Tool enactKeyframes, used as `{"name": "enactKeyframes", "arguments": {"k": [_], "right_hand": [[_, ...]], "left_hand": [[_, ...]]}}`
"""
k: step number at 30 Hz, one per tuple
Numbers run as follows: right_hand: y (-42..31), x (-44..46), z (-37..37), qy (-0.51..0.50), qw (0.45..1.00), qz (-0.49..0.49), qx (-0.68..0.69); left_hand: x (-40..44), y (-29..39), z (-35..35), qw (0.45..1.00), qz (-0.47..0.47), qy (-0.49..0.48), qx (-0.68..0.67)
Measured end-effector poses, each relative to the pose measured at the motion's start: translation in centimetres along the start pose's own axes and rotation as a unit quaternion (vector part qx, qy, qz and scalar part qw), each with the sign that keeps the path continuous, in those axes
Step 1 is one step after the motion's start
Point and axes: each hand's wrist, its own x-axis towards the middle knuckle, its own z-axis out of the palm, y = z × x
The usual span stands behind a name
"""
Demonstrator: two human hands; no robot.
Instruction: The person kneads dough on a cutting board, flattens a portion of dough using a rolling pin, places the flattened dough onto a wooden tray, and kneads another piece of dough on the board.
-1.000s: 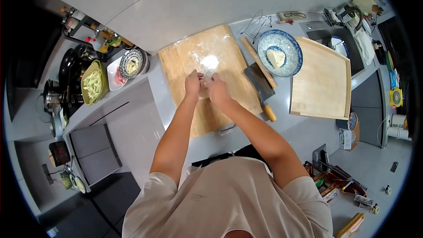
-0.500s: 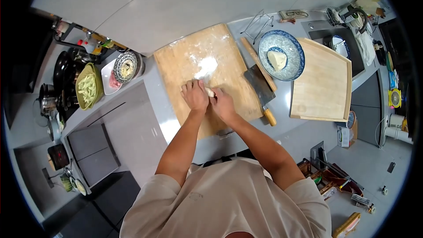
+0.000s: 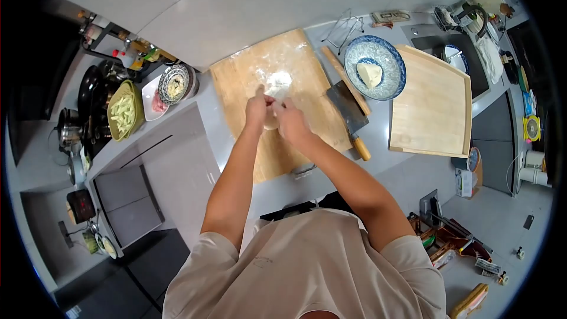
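Dough [image 3: 270, 121]: 1 small pale pc, blurred, btwn my L hand [image 3: 257, 109] & my R hand [image 3: 292, 121], over 1 wooden board [image 3: 236, 82]; can't tell if it touches the wood. L to R: 1 yellow-green basket [image 3: 138, 119] w/ pale cut veg [image 3: 123, 113], 1 white dish [image 3: 150, 90] w/ pink meat [image 3: 158, 104], 1 patterned bowl [image 3: 169, 72] w/ pale bits. Then the board, white powder [image 3: 277, 80] on it. L hand: fingers bent, can't tell if gripping, too blurry. R hand: just beside it, fingers bent, grip ditto. Next, 1 cleaver [image 3: 348, 108], handle twd me, & 1 rolling pin [image 3: 346, 81] alongside. Then 1 blue-white bowl [image 3: 391, 77] w/ 1 dough lump [image 3: 370, 74] inside. Last, 1 wooden tray [image 3: 431, 106], just R.
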Motion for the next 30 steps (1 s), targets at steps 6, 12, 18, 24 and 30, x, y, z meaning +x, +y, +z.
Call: {"name": "enactKeyframes", "arguments": {"k": [6, 12, 18, 24, 30], "right_hand": [[0.2, -4.5, -1.4, -0.034, 0.978, 0.036, 0.202], [3.5, -3.8, 3.1, 0.037, 0.993, 0.064, 0.093], [3.4, 1.7, 3.4, 0.045, 0.991, 0.114, 0.061], [3.1, 3.5, 3.0, 0.036, 0.990, 0.105, 0.088], [-1.6, -2.6, -1.0, -0.015, 0.997, -0.036, 0.062]], "left_hand": [[-5.5, -4.4, 0.5, 0.938, 0.242, 0.126, 0.213], [-4.2, -4.8, 2.1, 0.840, 0.307, 0.236, 0.380], [0.5, -1.8, 2.4, 0.851, 0.249, 0.236, 0.399], [2.6, -2.0, 1.5, 0.887, 0.233, 0.216, 0.337], [-3.6, -2.4, -1.5, 0.985, 0.097, 0.042, 0.135]]}}
